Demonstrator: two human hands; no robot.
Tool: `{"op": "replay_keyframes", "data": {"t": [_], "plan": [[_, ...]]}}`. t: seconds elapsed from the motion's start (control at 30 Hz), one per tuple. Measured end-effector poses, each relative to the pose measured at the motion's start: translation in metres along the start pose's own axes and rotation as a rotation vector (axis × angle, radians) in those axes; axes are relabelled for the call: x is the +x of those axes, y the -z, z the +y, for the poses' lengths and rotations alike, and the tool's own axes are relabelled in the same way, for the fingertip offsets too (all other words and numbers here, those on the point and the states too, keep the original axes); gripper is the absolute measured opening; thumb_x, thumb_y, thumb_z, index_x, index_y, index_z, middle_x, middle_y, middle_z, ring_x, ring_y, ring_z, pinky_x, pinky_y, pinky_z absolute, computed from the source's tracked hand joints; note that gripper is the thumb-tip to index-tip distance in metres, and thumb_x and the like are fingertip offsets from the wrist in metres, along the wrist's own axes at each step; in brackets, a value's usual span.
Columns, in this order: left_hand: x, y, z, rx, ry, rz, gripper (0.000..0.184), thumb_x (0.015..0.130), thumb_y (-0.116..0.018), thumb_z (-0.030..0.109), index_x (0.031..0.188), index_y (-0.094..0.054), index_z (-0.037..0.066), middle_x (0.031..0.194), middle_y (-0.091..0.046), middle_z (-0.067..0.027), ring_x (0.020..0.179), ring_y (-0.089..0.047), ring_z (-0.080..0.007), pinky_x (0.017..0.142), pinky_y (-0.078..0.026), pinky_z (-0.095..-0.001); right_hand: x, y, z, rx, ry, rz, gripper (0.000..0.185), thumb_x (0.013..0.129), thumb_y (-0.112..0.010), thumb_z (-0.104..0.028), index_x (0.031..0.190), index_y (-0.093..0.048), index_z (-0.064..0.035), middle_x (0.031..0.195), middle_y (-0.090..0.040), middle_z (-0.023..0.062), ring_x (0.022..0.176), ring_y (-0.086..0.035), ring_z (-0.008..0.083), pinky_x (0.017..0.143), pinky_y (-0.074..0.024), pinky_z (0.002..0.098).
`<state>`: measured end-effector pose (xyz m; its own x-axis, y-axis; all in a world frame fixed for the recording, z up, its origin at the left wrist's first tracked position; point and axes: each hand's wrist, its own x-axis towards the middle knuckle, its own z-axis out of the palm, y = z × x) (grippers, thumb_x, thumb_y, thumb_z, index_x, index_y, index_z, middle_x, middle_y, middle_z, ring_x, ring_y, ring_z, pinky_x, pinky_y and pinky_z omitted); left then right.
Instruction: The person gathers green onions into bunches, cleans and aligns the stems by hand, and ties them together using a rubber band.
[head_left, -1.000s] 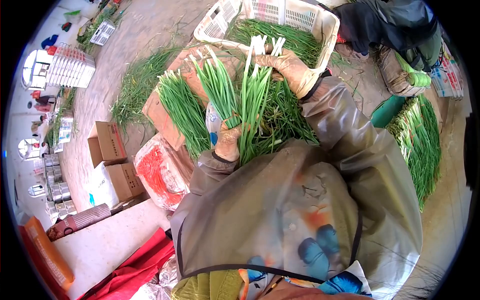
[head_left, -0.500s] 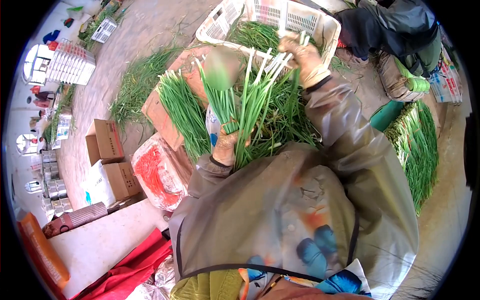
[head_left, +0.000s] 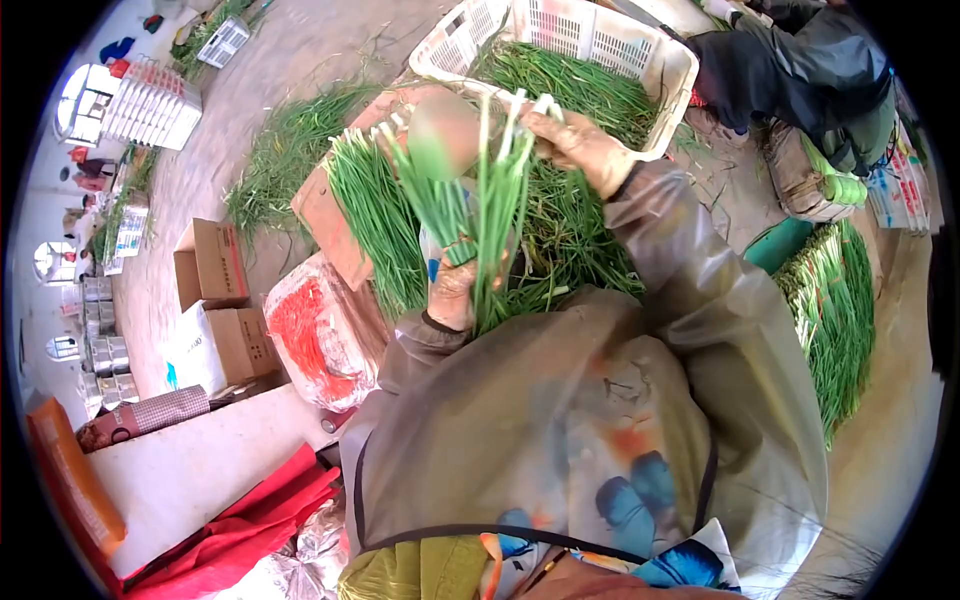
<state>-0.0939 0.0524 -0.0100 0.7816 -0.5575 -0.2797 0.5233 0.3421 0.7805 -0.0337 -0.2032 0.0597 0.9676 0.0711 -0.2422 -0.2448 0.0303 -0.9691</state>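
My left hand [head_left: 453, 292], in a soiled glove, is closed round the lower part of a bunch of green stalks [head_left: 440, 205], white ends up. More loose stalks [head_left: 503, 190] stand beside that bunch, rising from the same hand. At their white tips my gloved right hand [head_left: 580, 148] is closed, its fingers pressed on the ends. Left of the held bunch lies another bundle of stalks [head_left: 375, 215] on a brown board [head_left: 322, 232]. Under and behind my hands is a pile of loose greens [head_left: 570, 235].
A white crate [head_left: 680, 75] holding greens stands ahead. Red ties [head_left: 305, 330] lie on a wrapped block at left, near cardboard boxes [head_left: 212, 265]. Bundled greens [head_left: 835, 320] are stacked at right. Another person's dark-clothed legs [head_left: 790, 75] show at the upper right.
My right hand rose toward the crate, then came back down to the white tips. My left hand has kept its hold on the stalks, and the view has shifted slightly.
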Motion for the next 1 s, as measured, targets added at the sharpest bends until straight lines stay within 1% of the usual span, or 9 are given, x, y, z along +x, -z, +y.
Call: {"op": "replay_keyframes", "data": {"t": [0.03, 0.1, 0.2, 0.37, 0.57, 0.63, 0.7, 0.87, 1.0], "plan": [[0.0, -0.007, 0.0, 0.006, 0.003, -0.006, 0.032, 0.074, -0.068, 0.012, 0.104, -0.057, 0.006, 0.091, -0.063, -0.0088, 0.065, -0.055, -0.0158, 0.055, -0.043, -0.0271, -0.001, -0.014, -0.005, 0.144, 0.122, -0.008, 0.041, 0.081, -0.062, -0.04, 0.108, -0.058, -0.0104, 0.089, -0.059, 0.0, 0.054, -0.043, 0.0035, 0.048, -0.0347, 0.0176], [-0.003, -0.021, -0.002, -0.111, -0.035, -0.02, 0.031, 0.075, -0.068, 0.013, 0.103, -0.058, 0.006, 0.092, -0.063, -0.0089, 0.065, -0.055, -0.0155, 0.056, -0.044, -0.027, 0.008, -0.024, -0.009, 0.238, 0.106, 0.003, 0.036, 0.08, -0.063, -0.037, 0.105, -0.06, -0.0105, 0.083, -0.059, -0.0026, 0.054, -0.041, 0.003, 0.049, -0.033, 0.0169], [-0.003, -0.018, 0.002, -0.102, -0.041, -0.063, 0.031, 0.074, -0.068, 0.012, 0.103, -0.058, 0.006, 0.093, -0.063, -0.0093, 0.064, -0.055, -0.0158, 0.055, -0.045, -0.027, 0.014, -0.025, -0.005, 0.166, 0.177, 0.036, 0.034, 0.081, -0.063, -0.034, 0.105, -0.062, -0.0104, 0.075, -0.057, -0.0047, 0.052, -0.038, 0.0029, 0.045, -0.03, 0.0167], [-0.005, -0.012, 0.005, -0.167, -0.092, -0.075, 0.03, 0.077, -0.066, 0.009, 0.105, -0.058, 0.004, 0.093, -0.063, -0.0103, 0.069, -0.059, -0.0142, 0.056, -0.048, -0.0253, -0.001, -0.011, -0.012, 0.263, 0.065, 0.039, 0.015, 0.084, -0.061, -0.018, 0.09, -0.057, -0.0058, 0.07, -0.056, 0.0002, 0.049, -0.039, 0.0029, 0.04, -0.0268, 0.0169], [0.0, -0.006, 0.001, -0.045, -0.106, -0.095, 0.026, 0.078, -0.064, 0.007, 0.103, -0.059, 0.002, 0.089, -0.064, -0.009, 0.067, -0.059, -0.0139, 0.055, -0.048, -0.0256, -0.004, 0.005, -0.014, 0.324, 0.003, -0.001, 0.016, 0.08, -0.066, -0.014, 0.09, -0.057, -0.0059, 0.069, -0.056, -0.0012, 0.048, -0.039, 0.0024, 0.04, -0.0257, 0.0173], [-0.001, -0.012, 0.003, -0.08, -0.135, -0.114, 0.024, 0.078, -0.063, 0.004, 0.102, -0.06, 0.002, 0.088, -0.064, -0.0084, 0.066, -0.059, -0.014, 0.055, -0.048, -0.0257, 0.002, 0.004, -0.015, 0.172, 0.101, 0.009, 0.019, 0.078, -0.067, -0.014, 0.093, -0.058, -0.0061, 0.066, -0.054, -0.0029, 0.047, -0.036, 0.002, 0.04, -0.0224, 0.0175], [-0.002, -0.019, 0.005, 0.088, -0.069, 0.062, 0.024, 0.071, -0.07, 0.011, 0.093, -0.062, 0.003, 0.083, -0.065, -0.0066, 0.057, -0.055, -0.0139, 0.05, -0.043, -0.0254, 0.0, 0.006, -0.018, 0.162, 0.11, 0.018, 0.02, 0.078, -0.067, -0.012, 0.095, -0.059, -0.0061, 0.065, -0.053, -0.0037, 0.047, -0.035, 0.0016, 0.04, -0.0201, 0.0176], [-0.001, -0.015, -0.003, -0.039, -0.14, -0.033, 0.022, 0.074, -0.067, 0.008, 0.095, -0.062, 0.003, 0.082, -0.064, -0.0065, 0.06, -0.055, -0.0135, 0.052, -0.044, -0.0262, -0.002, 0.014, -0.014, 0.276, 0.113, -0.036, 0.015, 0.076, -0.063, -0.009, 0.089, -0.056, -0.0081, 0.063, -0.049, -0.0042, 0.045, -0.033, 0.0029, 0.039, -0.0227, 0.0184], [-0.001, -0.017, 0.0, -0.056, -0.075, -0.085, 0.023, 0.075, -0.067, 0.008, 0.096, -0.062, 0.003, 0.084, -0.063, -0.0065, 0.061, -0.055, -0.0139, 0.053, -0.044, -0.0268, 0.0, 0.024, -0.019, 0.382, 0.185, 0.146, 0.013, 0.075, -0.064, -0.017, 0.081, -0.057, -0.0083, 0.056, -0.041, -0.0063, 0.043, -0.033, 0.0042, 0.037, -0.0235, 0.0181]]}}
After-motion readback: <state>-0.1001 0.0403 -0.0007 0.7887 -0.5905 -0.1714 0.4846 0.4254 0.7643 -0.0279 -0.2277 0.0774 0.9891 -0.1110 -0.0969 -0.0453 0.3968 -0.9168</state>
